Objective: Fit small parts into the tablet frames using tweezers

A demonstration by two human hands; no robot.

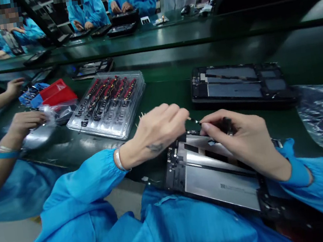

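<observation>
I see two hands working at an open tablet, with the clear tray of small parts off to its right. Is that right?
Not quite: the head view shows the clear tray of small parts off to the left of the open tablet.

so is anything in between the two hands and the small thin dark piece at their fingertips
Nothing visible: the small thin dark piece spans the gap between the fingertips of the left hand and the right hand. The open black rectangular device with silver panels lies below, not between them.
</observation>
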